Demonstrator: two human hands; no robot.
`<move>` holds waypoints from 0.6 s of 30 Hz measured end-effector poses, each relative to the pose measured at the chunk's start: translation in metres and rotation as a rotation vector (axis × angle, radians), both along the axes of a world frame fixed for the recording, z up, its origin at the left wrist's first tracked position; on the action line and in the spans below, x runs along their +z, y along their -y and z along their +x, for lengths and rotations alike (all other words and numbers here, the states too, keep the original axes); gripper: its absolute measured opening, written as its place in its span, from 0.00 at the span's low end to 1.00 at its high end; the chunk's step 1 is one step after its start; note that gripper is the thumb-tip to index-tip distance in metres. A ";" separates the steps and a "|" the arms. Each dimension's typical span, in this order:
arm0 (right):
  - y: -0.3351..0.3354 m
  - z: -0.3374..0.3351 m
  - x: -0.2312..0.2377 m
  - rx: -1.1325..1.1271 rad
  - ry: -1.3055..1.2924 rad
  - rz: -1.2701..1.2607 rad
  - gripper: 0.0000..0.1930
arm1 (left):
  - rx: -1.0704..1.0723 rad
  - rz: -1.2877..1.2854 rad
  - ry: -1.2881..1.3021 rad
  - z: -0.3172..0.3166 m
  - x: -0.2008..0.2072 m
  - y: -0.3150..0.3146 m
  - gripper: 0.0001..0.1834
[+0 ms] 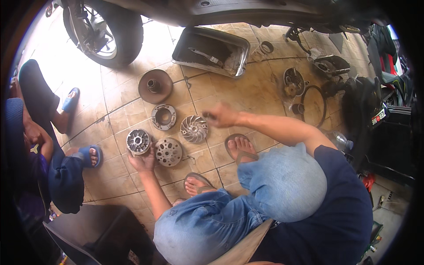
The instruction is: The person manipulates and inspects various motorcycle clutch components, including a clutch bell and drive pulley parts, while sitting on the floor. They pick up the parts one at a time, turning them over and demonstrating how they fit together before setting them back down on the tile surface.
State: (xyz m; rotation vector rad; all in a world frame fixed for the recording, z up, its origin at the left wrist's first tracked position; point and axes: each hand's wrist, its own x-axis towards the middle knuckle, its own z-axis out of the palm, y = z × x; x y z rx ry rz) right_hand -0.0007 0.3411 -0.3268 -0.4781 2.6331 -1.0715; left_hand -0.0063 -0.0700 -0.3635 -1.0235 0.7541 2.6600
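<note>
My left hand (143, 162) is closed around the near edge of a round silver variator part (138, 141) with ribbed spokes. Beside it lies a metal disc with holes (169, 152), next to that hand's fingers. Above the floor, my right hand (222, 115) hovers close to a finned fan-like pulley disc (194, 129). Its fingertips are dark and blurred, so whether it holds anything cannot be made out. A round clutch shoe plate (163, 117) and a brown-grey pulley with a central shaft (155, 86) lie farther off.
A metal tray (240, 66) holding a brush (206, 56) lies beyond the parts. To the right are a drive belt (314, 106), a round housing (293, 81) and a plastic bottle (340, 141). A motorcycle wheel (108, 37) stands far left; another person (37, 137) sits at left.
</note>
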 end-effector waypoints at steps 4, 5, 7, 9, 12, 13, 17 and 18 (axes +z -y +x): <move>-0.059 -0.033 -0.008 -0.344 -0.147 -0.030 0.12 | -0.011 -0.104 0.059 -0.004 -0.004 -0.008 0.36; -0.077 -0.040 -0.005 -0.419 -0.181 -0.033 0.13 | -0.013 -0.099 0.056 -0.003 -0.003 -0.006 0.34; -0.137 -0.045 -0.004 -0.640 -0.252 0.036 0.15 | -0.056 -0.077 0.018 -0.008 -0.007 -0.011 0.32; -0.195 -0.048 -0.008 -0.869 -0.346 0.206 0.15 | -0.052 -0.171 0.106 -0.008 -0.020 -0.003 0.29; -0.269 -0.032 -0.008 -1.207 -0.308 0.362 0.17 | -0.099 -0.378 0.133 -0.003 -0.024 0.006 0.32; -0.287 -0.024 -0.013 -1.262 -0.242 0.420 0.18 | -0.110 -0.393 0.109 0.000 -0.024 0.015 0.34; -0.410 0.050 -0.025 -1.258 -0.037 0.604 0.19 | -0.185 -0.440 0.141 0.005 -0.027 -0.014 0.36; -0.395 0.039 -0.035 -1.231 0.021 0.549 0.19 | -0.164 -0.499 0.138 0.007 -0.017 -0.006 0.36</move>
